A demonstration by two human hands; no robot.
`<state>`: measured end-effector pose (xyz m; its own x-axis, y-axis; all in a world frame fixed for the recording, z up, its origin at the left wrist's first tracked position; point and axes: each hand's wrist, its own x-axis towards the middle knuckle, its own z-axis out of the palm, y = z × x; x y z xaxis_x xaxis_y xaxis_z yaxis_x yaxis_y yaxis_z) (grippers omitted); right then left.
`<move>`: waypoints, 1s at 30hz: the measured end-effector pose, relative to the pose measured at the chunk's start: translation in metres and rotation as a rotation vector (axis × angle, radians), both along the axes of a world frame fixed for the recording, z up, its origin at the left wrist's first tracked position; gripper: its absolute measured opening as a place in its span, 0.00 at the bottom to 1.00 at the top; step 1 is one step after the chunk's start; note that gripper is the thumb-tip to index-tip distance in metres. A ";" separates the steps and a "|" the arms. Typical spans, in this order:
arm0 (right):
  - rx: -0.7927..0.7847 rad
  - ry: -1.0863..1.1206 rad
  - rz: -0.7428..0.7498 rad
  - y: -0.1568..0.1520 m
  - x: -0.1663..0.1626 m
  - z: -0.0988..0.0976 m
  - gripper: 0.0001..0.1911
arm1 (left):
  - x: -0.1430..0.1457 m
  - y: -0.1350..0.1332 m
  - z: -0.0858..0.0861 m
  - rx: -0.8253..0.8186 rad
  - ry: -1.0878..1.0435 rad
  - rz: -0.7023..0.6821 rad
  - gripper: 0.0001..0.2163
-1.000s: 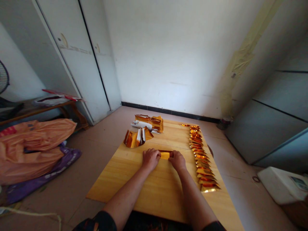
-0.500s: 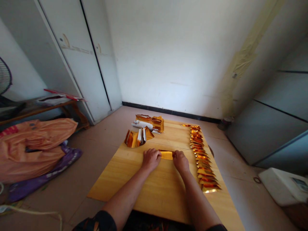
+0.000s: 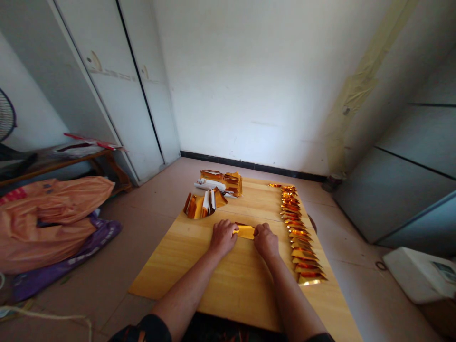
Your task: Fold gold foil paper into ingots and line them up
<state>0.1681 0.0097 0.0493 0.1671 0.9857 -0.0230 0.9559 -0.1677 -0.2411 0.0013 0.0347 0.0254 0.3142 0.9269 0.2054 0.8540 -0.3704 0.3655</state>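
Between my two hands a sheet of gold foil paper (image 3: pixel 245 232) is stretched low over the wooden board (image 3: pixel 235 280). My left hand (image 3: pixel 223 235) is closed on its left end, and my right hand (image 3: pixel 266 239) grips the right end. The fingertips are partly hidden behind the knuckles. Along the board's right side runs a row of folded gold foil pieces (image 3: pixel 298 228), overlapping one another. Beyond my left hand lie a stack of gold and white sheets (image 3: pixel 199 205) and another pile of gold sheets (image 3: pixel 233 181).
Orange cloth (image 3: pixel 53 213) and a purple bag (image 3: pixel 71 263) lie on the floor to the left, below a low wooden shelf (image 3: pixel 114 166). A grey cabinet (image 3: pixel 142 95) stands behind. At the right are a white box (image 3: pixel 416 273) and a pale cord (image 3: pixel 53 313) is at lower left.
The foil sheet's near edge has come slightly lower and its face looks more evenly yellow. My right hand has shifted a little toward the left; both hands keep their hold.
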 end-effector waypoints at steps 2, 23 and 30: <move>0.004 0.006 0.009 -0.001 0.001 0.001 0.12 | -0.001 -0.001 0.000 0.029 -0.021 -0.003 0.05; -0.015 0.141 0.028 -0.004 0.016 0.003 0.07 | -0.003 -0.005 0.003 0.010 -0.103 -0.137 0.03; 0.089 0.183 0.056 -0.008 0.018 -0.008 0.29 | -0.003 -0.004 -0.002 0.033 -0.146 -0.122 0.07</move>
<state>0.1861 0.0018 0.0412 0.1132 0.9928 0.0400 0.9021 -0.0859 -0.4229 -0.0019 0.0312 0.0235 0.3887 0.8757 0.2865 0.7407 -0.4819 0.4681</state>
